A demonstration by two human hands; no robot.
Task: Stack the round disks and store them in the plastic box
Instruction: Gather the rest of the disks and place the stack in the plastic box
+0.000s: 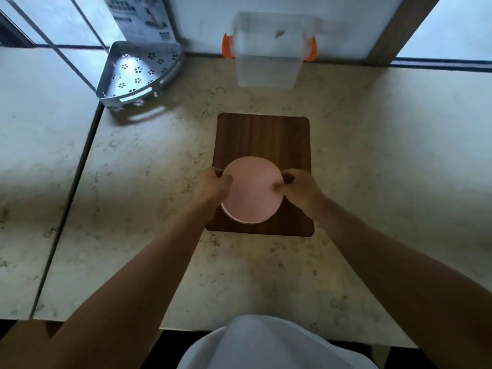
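My left hand (214,183) and right hand (295,185) pinch opposite edges of the pink disk stack (252,190) over the wooden board (262,137); I judge an even, level grip necessary to keep edges aligned before reaching the open plastic box (267,71) beyond.

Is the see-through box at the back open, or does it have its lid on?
Open. The plastic box shows no lid, and its orange clips hang at the sides.
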